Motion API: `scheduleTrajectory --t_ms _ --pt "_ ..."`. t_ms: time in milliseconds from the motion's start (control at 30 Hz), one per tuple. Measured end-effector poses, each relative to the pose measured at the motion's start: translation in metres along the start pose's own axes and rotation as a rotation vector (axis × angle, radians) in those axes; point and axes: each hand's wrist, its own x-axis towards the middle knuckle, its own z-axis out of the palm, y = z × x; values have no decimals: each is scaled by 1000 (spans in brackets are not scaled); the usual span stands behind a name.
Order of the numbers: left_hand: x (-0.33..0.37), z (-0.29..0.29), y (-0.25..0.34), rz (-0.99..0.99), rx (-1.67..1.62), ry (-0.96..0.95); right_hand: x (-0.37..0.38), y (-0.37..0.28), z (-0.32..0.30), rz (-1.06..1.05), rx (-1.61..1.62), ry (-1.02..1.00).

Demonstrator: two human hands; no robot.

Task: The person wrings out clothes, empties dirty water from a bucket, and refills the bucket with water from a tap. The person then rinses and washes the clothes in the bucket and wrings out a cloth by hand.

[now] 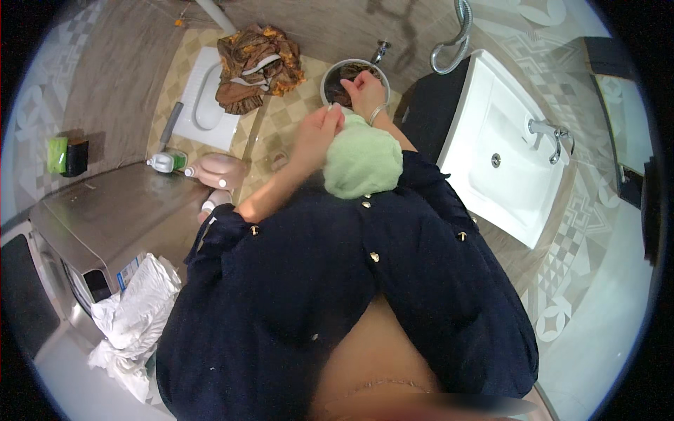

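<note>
A: Over on the far left, we've got a green sponge (57,154) by the wall and a bottle (163,162) lying on the washing machine top (119,210), parked out of the wet zone. White plastic bags (137,309) sit at its near corner.

B: Moving right: brown patterned cloth (256,59) heaped on the floor (277,133) beside the squat pan (203,98), likely waiting its turn.

A: Our left hand (319,130) hangs just short of the metal bucket (354,83), fingers pinched, but on what we cannot tell.

B: Our right hand (364,91) reaches into the bucket, clenched on dark wet cloth (345,76) inside; the bucket stands under the tap (380,50). A green towel (361,161) is draped over that forearm.

A: Sink (505,147) far right, unused.
</note>
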Motion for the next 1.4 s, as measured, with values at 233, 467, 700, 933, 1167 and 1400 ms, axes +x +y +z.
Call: scheduleTrajectory --t_ms 233,467,700,933,1167,1400 --pt "-25 1 22 75 343 30 3 0 5 -24 -45 53" --pt "-36 4 19 69 293 77 -5 10 13 7 -14 55" --pt "-36 -3 16 147 386 18 -2 -5 6 -29 -10 61" --pt "12 -26 18 465 254 -277 5 -31 -9 -153 470 -44" --pt "38 -12 -11 -55 144 -284 -10 13 -6 89 462 -402" --pt "38 -15 -23 -78 36 -239 -23 23 -36 86 599 -724"
